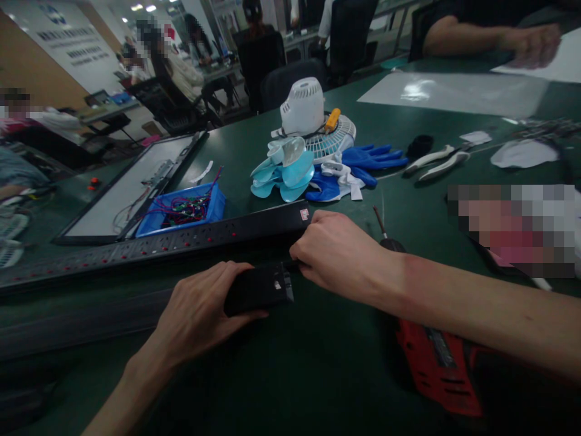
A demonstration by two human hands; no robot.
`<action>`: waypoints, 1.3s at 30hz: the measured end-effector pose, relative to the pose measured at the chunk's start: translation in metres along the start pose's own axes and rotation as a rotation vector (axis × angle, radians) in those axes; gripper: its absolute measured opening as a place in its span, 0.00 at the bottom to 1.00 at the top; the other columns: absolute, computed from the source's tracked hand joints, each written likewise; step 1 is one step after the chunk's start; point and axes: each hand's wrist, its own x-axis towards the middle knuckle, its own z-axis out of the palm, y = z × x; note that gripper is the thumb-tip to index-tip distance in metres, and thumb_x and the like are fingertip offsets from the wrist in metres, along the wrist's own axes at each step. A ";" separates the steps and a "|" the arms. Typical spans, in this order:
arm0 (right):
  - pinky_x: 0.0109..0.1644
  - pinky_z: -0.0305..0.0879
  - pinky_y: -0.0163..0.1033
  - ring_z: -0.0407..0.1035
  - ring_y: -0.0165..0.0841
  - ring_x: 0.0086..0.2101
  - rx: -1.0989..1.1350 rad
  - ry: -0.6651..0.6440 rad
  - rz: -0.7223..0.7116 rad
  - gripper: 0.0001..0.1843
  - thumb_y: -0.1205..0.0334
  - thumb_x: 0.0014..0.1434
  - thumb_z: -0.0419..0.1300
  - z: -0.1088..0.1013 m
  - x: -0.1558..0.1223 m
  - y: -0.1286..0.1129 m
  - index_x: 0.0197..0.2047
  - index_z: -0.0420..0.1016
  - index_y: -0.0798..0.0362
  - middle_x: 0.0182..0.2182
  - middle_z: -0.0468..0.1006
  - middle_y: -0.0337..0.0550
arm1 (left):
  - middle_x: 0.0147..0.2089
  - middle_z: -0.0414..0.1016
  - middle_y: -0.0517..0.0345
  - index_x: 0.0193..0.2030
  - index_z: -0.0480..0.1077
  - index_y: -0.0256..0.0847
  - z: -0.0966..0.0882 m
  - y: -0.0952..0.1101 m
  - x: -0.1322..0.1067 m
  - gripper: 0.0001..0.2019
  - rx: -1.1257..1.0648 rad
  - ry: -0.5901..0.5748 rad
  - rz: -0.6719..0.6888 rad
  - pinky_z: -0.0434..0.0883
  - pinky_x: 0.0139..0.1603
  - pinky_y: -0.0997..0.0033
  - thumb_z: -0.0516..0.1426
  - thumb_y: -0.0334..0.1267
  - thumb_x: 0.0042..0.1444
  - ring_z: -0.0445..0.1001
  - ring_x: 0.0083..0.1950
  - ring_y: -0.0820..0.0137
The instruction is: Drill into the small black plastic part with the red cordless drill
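Note:
My left hand [204, 303] is wrapped round the end of a long black strip-shaped housing [258, 289], thumb below and fingers on top. A shiny edge, perhaps clear tape or film, shows at that end. Just beyond it, my right hand [333, 254] is closed, fingers pinched together by a small dark piece that I cannot make out. Behind both hands lies a long black power strip [204, 239] with a row of sockets and red switches. A red and black power drill [440, 363] with a long bit lies under my right forearm.
A blue bin [213, 206] of wired parts stands behind the power strip, beside a flat framed panel [131, 188]. Farther back are turquoise fan blades [284, 172], a white fan body [304, 106], blue gloves [367, 158] and pliers [436, 162]. A person's hand [535, 45] rests across the table.

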 end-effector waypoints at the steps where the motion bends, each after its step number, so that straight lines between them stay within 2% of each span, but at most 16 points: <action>1: 0.37 0.60 0.46 0.76 0.42 0.31 0.005 -0.009 -0.002 0.09 0.70 0.57 0.63 -0.001 0.000 0.000 0.29 0.83 0.53 0.26 0.84 0.45 | 0.53 0.79 0.49 0.61 0.64 0.44 0.000 0.000 0.000 0.29 0.001 -0.001 0.003 0.76 0.41 0.60 0.66 0.52 0.58 0.82 0.48 0.55; 6: 0.37 0.61 0.46 0.77 0.45 0.35 0.004 -0.067 0.021 0.08 0.69 0.58 0.63 -0.004 0.000 -0.001 0.31 0.84 0.53 0.30 0.85 0.47 | 0.53 0.79 0.49 0.61 0.63 0.44 0.000 -0.001 0.000 0.29 -0.001 -0.004 0.005 0.76 0.42 0.60 0.67 0.51 0.57 0.81 0.48 0.55; 15: 0.35 0.58 0.46 0.77 0.43 0.31 -0.004 -0.023 0.015 0.09 0.70 0.57 0.62 -0.001 0.002 -0.002 0.29 0.84 0.53 0.25 0.84 0.46 | 0.53 0.79 0.48 0.61 0.64 0.43 0.002 -0.001 -0.001 0.30 0.014 0.010 0.007 0.76 0.43 0.60 0.67 0.52 0.57 0.81 0.48 0.54; 24: 0.36 0.61 0.47 0.79 0.45 0.35 0.037 -0.050 0.026 0.10 0.69 0.59 0.62 -0.001 -0.002 -0.001 0.34 0.86 0.51 0.32 0.87 0.46 | 0.51 0.79 0.49 0.59 0.65 0.43 0.000 0.001 0.001 0.28 0.007 0.014 -0.002 0.75 0.41 0.61 0.67 0.52 0.57 0.81 0.46 0.55; 33: 0.37 0.64 0.47 0.79 0.45 0.36 0.062 -0.037 0.026 0.10 0.68 0.61 0.62 0.004 -0.004 0.005 0.37 0.87 0.50 0.34 0.87 0.46 | 0.52 0.79 0.49 0.60 0.65 0.43 0.001 0.000 0.000 0.29 0.006 0.011 0.008 0.76 0.41 0.60 0.67 0.52 0.57 0.82 0.47 0.54; 39: 0.36 0.64 0.46 0.79 0.45 0.35 0.055 -0.041 0.050 0.10 0.67 0.61 0.62 0.007 0.000 -0.001 0.37 0.87 0.51 0.32 0.87 0.46 | 0.53 0.79 0.47 0.60 0.64 0.43 0.002 -0.001 0.000 0.30 0.024 0.017 0.011 0.76 0.41 0.59 0.66 0.54 0.57 0.82 0.48 0.53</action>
